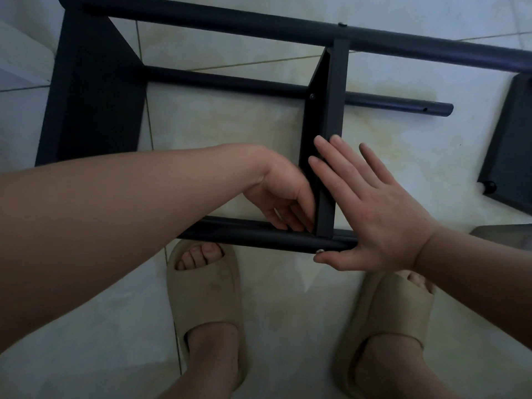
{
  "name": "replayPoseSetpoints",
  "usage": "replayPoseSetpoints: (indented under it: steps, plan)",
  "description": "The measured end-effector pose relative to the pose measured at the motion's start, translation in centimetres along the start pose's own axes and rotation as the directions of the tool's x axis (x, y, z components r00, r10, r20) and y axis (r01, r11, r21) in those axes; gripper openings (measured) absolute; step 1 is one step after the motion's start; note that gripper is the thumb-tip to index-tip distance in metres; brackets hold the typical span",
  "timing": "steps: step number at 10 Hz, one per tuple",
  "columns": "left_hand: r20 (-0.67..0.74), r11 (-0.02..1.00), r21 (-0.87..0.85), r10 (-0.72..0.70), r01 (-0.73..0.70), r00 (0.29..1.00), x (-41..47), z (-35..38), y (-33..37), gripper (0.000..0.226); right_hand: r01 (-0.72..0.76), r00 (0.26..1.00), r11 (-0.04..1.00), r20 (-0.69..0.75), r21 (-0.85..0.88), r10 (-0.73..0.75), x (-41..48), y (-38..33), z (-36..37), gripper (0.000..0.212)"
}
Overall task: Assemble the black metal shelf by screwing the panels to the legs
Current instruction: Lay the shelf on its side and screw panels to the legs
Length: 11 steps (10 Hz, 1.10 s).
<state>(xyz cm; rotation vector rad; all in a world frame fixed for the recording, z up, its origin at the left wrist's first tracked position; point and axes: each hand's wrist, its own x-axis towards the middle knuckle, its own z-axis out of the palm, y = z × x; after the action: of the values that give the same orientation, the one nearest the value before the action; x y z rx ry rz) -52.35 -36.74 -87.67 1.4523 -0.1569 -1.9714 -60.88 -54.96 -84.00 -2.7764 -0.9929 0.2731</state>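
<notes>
A black shelf (92,105) lies on its side on the tiled floor (230,131). Its near leg (250,234) lies left to right, and the middle panel (325,116) runs away from the person. The right hand (371,208) presses flat, fingers straight, against the panel's right side, with the thumb by a screw (319,251) in the leg. The left hand (283,191) curls into the joint's left corner; whether it holds anything is hidden.
</notes>
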Motion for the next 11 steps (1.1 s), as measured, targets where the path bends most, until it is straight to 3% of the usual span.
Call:
replayPoseSetpoints:
  steps: [2, 4, 11]
  plan:
    - [-0.011, 0.996, 0.078, -0.042, 0.043, 0.999, -0.07, -0.03, 0.12, 0.012, -0.001, 1.0, 1.0, 0.007, -0.001, 0.001, 0.0, 0.02, 0.0, 0.117]
    - [0.015, 1.0, -0.001, -0.011, 0.011, 1.0, -0.19, -0.23, 0.13, 0.016, 0.001, 1.0, 1.0, 0.006, 0.001, -0.001, 0.01, 0.07, -0.06, 0.117]
    - [0.01, 0.998, 0.057, -0.042, 0.041, 0.999, -0.12, -0.46, -0.1, 0.016, 0.001, 1.0, 1.0, 0.003, 0.0, -0.001, 0.0, 0.0, 0.0, 0.117]
